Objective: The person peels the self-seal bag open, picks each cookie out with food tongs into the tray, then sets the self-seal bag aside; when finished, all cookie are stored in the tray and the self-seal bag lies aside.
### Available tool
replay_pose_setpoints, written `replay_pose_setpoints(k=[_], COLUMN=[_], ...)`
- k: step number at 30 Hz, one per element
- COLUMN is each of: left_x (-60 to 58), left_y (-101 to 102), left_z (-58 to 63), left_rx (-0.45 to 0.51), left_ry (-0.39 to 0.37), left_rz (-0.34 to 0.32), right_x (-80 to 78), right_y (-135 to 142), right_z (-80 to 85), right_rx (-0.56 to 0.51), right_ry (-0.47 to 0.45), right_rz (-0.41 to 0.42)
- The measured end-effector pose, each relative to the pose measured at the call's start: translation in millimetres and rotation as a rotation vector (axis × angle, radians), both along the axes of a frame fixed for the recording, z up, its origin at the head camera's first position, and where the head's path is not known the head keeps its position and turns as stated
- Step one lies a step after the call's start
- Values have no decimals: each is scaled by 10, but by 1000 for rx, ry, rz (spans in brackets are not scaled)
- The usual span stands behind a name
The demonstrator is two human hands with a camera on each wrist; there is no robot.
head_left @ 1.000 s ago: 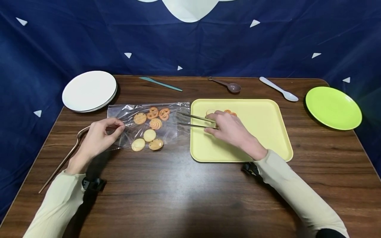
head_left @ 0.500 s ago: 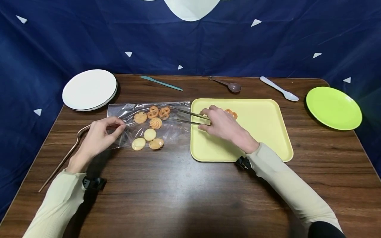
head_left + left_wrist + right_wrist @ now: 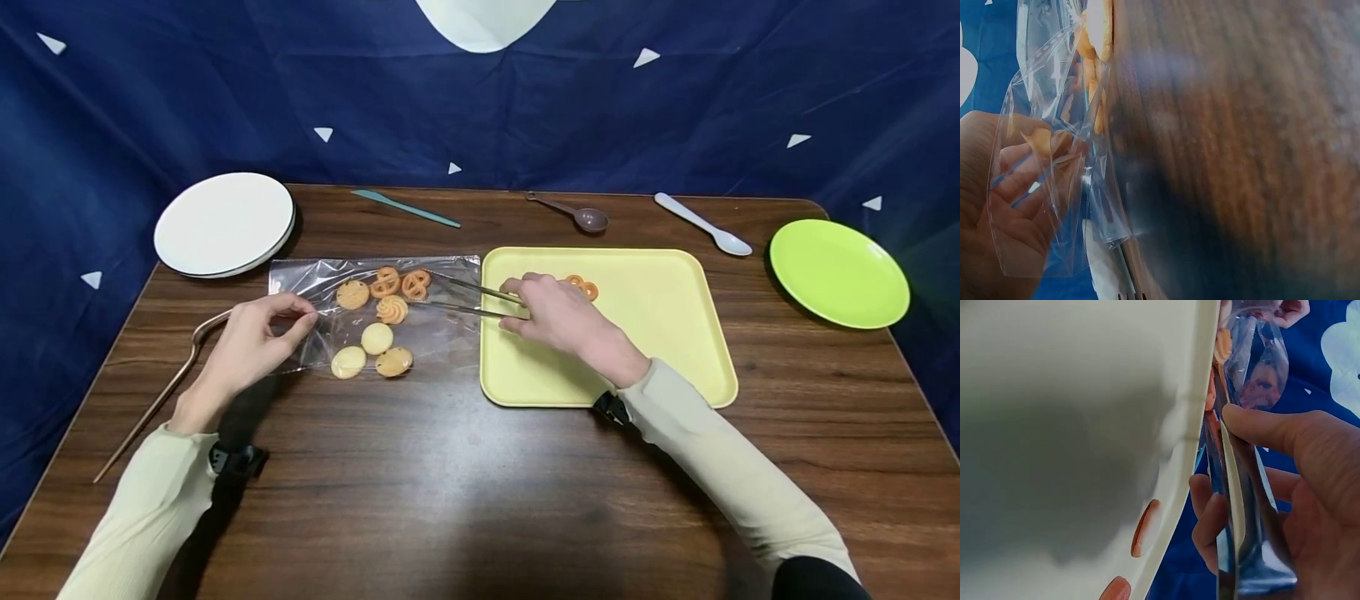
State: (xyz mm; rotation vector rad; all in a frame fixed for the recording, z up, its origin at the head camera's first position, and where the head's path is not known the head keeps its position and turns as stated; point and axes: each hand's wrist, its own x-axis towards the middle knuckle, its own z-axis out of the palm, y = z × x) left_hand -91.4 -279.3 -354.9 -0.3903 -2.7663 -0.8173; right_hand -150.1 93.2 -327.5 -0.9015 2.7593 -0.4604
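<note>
My left hand [image 3: 251,342] pinches the left edge of a clear plastic bag [image 3: 442,337]. Inside lie several cookies: pretzel-shaped ones [image 3: 416,285], a swirled one [image 3: 392,310], and round ones such as a pale cookie [image 3: 377,338]. My right hand [image 3: 558,312] holds metal tongs [image 3: 491,291] above the tray's left side. The tongs' arms reach into the bag's right end, spread either side of the right-hand pretzel cookie; whether they touch it I cannot tell. On the yellow tray [image 3: 660,333], a pretzel cookie [image 3: 582,288] shows just behind my right hand.
White plates [image 3: 225,225] stand at the back left, a green plate [image 3: 840,273] at the right. A teal knife [image 3: 405,207], a brown measuring spoon [image 3: 590,220] and a white spoon [image 3: 705,225] line the back edge. A thin copper-coloured metal utensil [image 3: 161,400] lies beside my left arm.
My right hand has moved left with the tongs, whose tips now reach further into the bag beside the pretzel cookie. My left hand keeps its place on the bag's edge.
</note>
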Motion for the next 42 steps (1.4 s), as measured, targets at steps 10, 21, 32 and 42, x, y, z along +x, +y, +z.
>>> replay_pose_setpoints(k=[10,21,32,42], left_x=[2,-8,1,-12], left_y=[-5,8,-3,-19], left_z=[-15,-3,5,-19], left_rx=[-13,2,0,-6], left_ry=[-3,-3,-14,-4], left_rz=[15,0,21,26], right_x=[41,69,242,539], right_y=[23,179,623,1471], right_z=[-13,-41,53,123], right_rx=[8,-69,-158,-162], right_ry=[106,107,53,141], right_rz=[39,42,-40,-230])
